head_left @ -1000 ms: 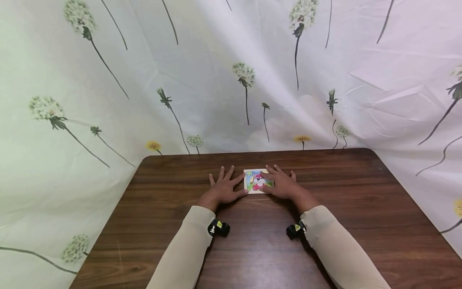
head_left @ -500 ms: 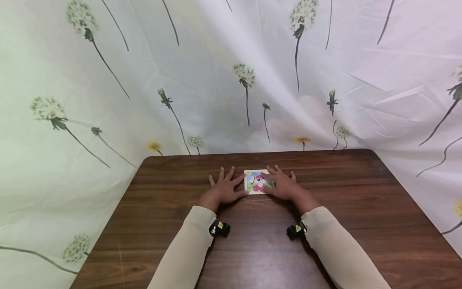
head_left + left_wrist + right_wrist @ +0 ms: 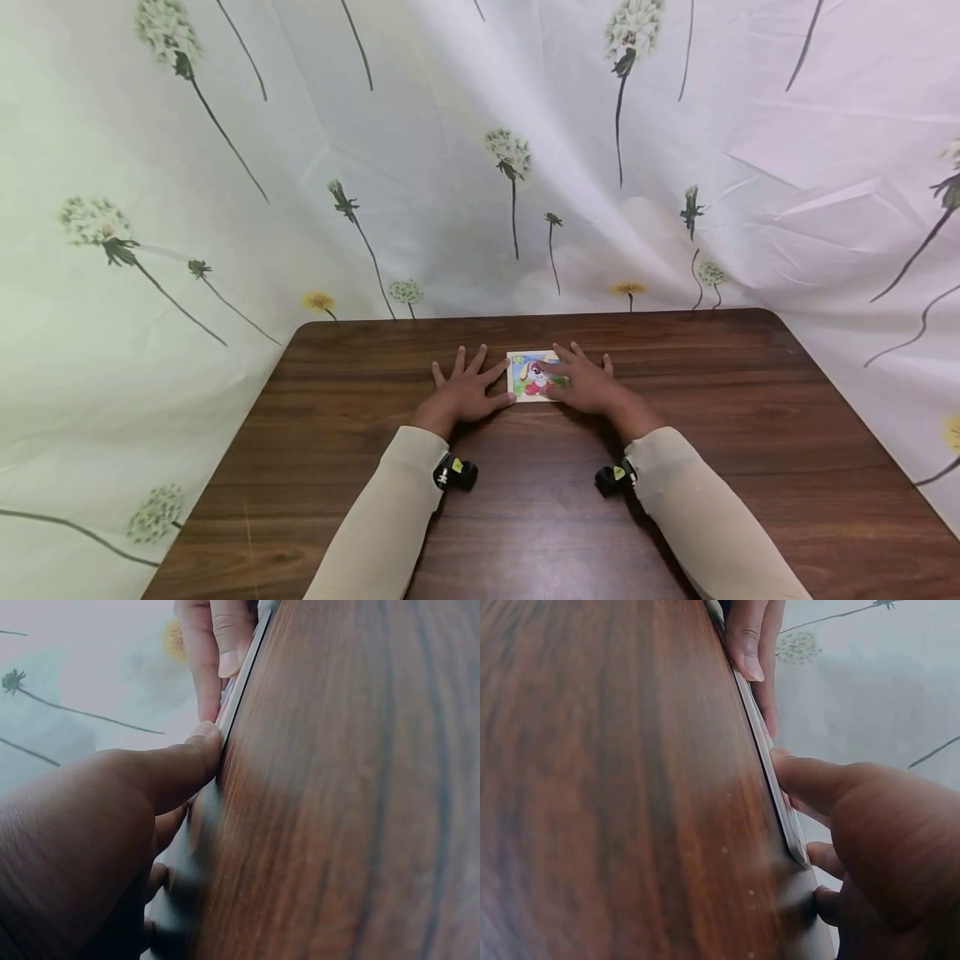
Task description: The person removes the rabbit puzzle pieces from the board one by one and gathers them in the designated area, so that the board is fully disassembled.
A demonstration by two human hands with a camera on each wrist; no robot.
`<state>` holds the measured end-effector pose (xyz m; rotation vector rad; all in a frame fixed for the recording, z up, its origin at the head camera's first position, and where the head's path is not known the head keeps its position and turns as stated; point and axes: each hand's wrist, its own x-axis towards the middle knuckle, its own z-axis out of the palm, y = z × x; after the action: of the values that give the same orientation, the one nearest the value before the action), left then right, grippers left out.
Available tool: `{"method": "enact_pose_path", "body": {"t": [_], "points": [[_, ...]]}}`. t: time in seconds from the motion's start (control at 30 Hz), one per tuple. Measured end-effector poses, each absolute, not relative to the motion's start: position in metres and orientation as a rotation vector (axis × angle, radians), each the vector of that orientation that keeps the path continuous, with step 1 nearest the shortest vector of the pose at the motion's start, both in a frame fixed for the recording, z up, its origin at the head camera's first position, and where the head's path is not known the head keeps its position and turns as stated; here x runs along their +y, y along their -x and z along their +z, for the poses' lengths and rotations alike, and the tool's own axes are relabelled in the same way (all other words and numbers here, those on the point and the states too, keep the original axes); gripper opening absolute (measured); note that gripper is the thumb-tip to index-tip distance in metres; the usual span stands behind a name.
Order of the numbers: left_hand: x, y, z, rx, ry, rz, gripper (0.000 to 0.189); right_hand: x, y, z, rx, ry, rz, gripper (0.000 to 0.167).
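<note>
A small square picture board with a pale border and a cartoon dog-like animal lies flat on the wooden table. My left hand rests at its left side with fingers spread, thumb at the near corner and index fingertip by the left edge. Over the right part lies my right hand, its thumb and index finger extended onto the picture and hiding some of it. In the left wrist view the board's thin edge shows under the fingertips. The right wrist view shows the right thumb on the board's near edge.
The brown wooden table reaches back to a pale cloth printed with dandelions. A black wrist camera sits on the left wrist, another camera on the right, both below beige sleeves.
My right index fingertip has shifted slightly on the picture, covering a bit more of the animal's face. The left hand and the board stay in place.
</note>
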<state>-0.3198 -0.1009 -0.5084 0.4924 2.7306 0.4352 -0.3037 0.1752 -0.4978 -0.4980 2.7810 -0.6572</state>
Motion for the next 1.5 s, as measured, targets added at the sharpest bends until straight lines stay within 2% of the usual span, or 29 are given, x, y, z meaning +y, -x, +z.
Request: {"method": "enact_pose_path", "body": {"t": [0.73, 0.97, 1.5], "points": [[-0.099, 0.306, -0.5, 2.802, -0.549, 0.325, 0.07, 0.174, 0.293, -0.497, 2.863, 0.502, -0.703, 0.06], [-0.101, 0.304, -0.497, 2.792, -0.548, 0.374, 0.068, 0.174, 0.298, -0.499, 2.903, 0.505, -0.771, 0.049], [-0.103, 0.306, -0.499, 2.809, -0.568, 0.419, 0.065, 0.16, 0.324, -0.494, 2.907, 0.632, -0.753, 0.046]]}}
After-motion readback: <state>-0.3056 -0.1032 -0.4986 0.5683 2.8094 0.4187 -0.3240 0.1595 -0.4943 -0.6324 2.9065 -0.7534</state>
